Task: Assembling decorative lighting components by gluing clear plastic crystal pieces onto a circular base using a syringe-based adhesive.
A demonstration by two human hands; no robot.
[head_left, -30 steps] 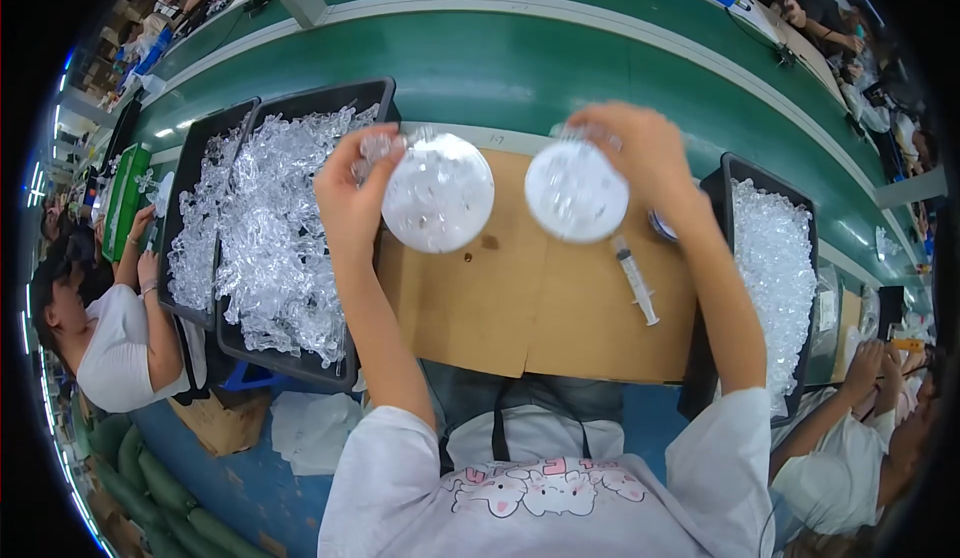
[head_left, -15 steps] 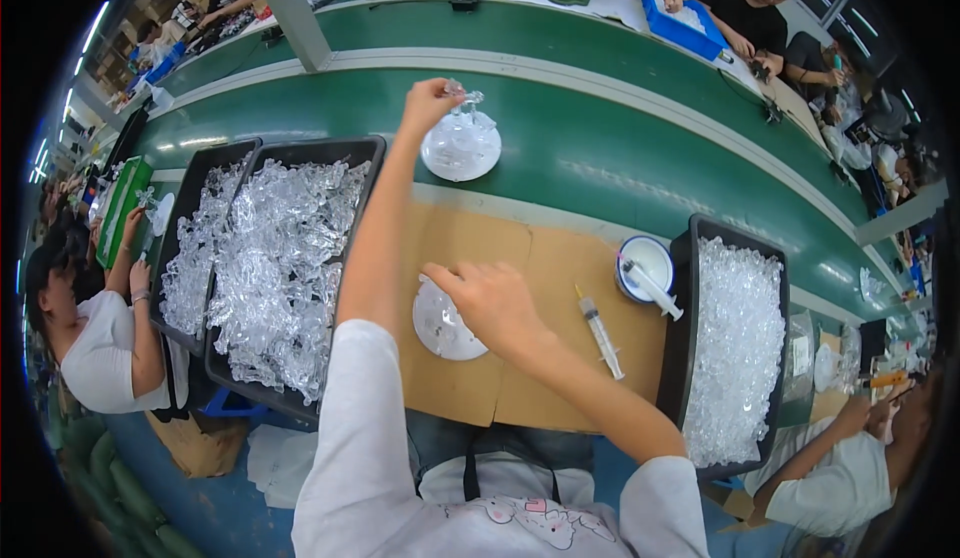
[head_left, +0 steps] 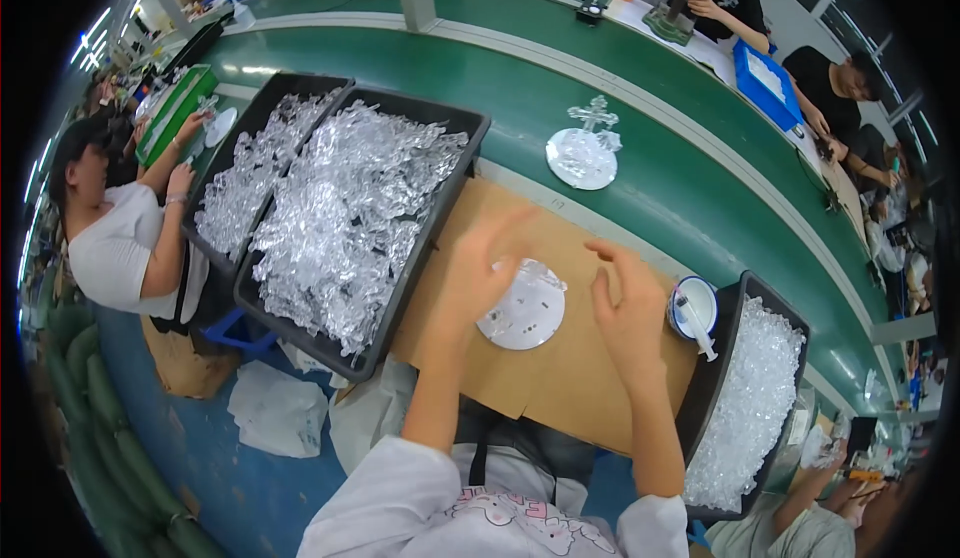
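1. My left hand (head_left: pixel 475 276), motion-blurred, is loosely spread over the left edge of the white disc (head_left: pixel 532 313); I cannot tell whether it touches.
2. My right hand (head_left: pixel 630 303), fingers parted, grasps nothing, just right of that disc.
3. The disc lies on brown cardboard (head_left: pixel 560 390).
4. Beyond, a second disc (head_left: pixel 578 163) with a clear piece (head_left: pixel 594 113) sits on the green desk (head_left: pixel 480 78).

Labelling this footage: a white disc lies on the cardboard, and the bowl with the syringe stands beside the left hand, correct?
Wrong hand: the head view shows the bowl with the syringe beside the right hand. The disc does lie on the cardboard.
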